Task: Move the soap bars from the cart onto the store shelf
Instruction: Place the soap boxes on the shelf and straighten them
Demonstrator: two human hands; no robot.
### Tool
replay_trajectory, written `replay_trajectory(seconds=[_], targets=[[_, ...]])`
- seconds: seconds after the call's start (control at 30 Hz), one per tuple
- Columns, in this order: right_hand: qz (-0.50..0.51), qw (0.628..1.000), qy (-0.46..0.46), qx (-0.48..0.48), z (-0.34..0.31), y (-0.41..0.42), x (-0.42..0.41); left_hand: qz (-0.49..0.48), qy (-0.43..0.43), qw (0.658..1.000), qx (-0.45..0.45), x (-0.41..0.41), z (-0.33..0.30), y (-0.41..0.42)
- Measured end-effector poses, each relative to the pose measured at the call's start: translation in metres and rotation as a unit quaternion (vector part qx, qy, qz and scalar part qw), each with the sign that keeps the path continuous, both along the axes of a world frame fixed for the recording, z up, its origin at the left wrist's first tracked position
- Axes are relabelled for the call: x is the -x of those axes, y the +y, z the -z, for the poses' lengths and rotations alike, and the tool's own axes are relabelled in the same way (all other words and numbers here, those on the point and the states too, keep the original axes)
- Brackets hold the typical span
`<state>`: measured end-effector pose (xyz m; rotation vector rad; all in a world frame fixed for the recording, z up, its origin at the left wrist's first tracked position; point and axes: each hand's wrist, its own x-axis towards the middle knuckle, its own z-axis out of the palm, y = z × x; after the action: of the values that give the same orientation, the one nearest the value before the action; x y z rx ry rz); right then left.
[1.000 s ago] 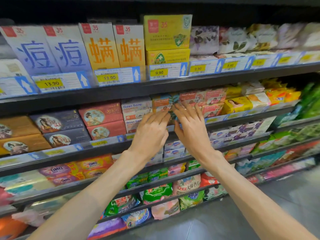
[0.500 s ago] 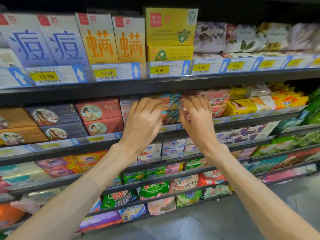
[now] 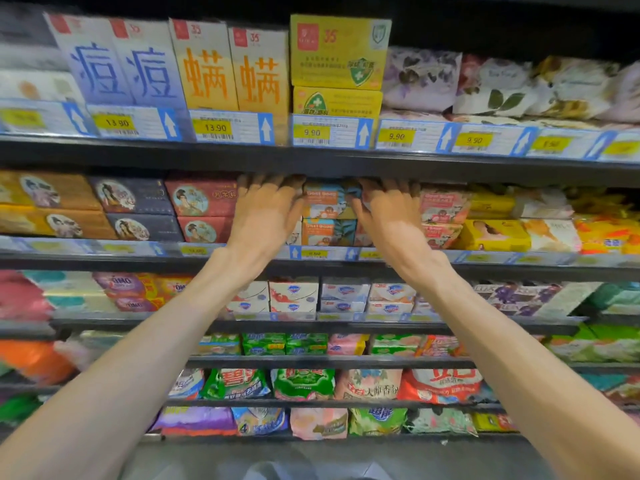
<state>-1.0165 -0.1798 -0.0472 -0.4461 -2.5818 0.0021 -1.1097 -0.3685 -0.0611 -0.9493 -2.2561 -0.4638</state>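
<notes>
A dark metal store shelf unit (image 3: pixel 311 161) with several tiers is seen filling the view; every tier is stocked with boxed and wrapped soaps, and blue-and-yellow price tags (image 3: pixel 332 131) are clipped along the front rails.

On the second tier from the top, a stack of orange-and-teal cardboard soap bar boxes (image 3: pixel 329 202) is noted, two high, between dark red boxes with a portrait medallion (image 3: pixel 201 199) on the left and pink boxes (image 3: pixel 441 209) on the right. The upper box sits close under the tier above.

The left hand (image 3: pixel 266 213) is laid against the left side of the stack, fingers spread and reaching into the shadow beneath the upper tier. The right hand (image 3: pixel 388 213) is set likewise against the right side. The two hands are held apart, with the stack between them. The fingertips are lost in shadow, so whether the boxes are gripped or only pressed and squared cannot be told; the fingers appear fairly straight.

Progress, as judged: these soap bars are already on the shelf, and the step in hand looks like seating or straightening them in their slot. The placing of this lot is taken to be almost done.

The cart is not in view, so what is left to move cannot be counted. Motion blur is noted at the frame edges.
</notes>
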Motion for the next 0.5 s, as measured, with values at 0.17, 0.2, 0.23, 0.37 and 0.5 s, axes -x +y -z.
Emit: replay_trajectory(seconds=[0.17, 0.2, 0.23, 0.37, 0.5], targets=[[0.0, 1.0, 0.002, 0.001, -0.001, 0.006, -0.001, -0.011, -0.074, 0.997, 0.013, -0.003, -0.009, 0.007], [-0.003, 1.0, 0.005, -0.001, -0.001, 0.007, -0.002, -0.014, -0.077, 0.997, 0.016, -0.003, -0.009, 0.009], [-0.005, 1.0, 0.002, 0.0, -0.001, 0.008, -0.003, -0.02, -0.075, 0.997, 0.019, -0.003, -0.009, 0.009], [-0.016, 1.0, -0.001, 0.007, 0.0, 0.011, -0.002, -0.023, -0.002, 0.999, 0.024, -0.004, -0.004, 0.008], [-0.028, 0.999, 0.021, -0.001, 0.002, 0.012, -0.001, -0.018, 0.031, 0.999, 0.015, -0.004, -0.002, 0.007]])
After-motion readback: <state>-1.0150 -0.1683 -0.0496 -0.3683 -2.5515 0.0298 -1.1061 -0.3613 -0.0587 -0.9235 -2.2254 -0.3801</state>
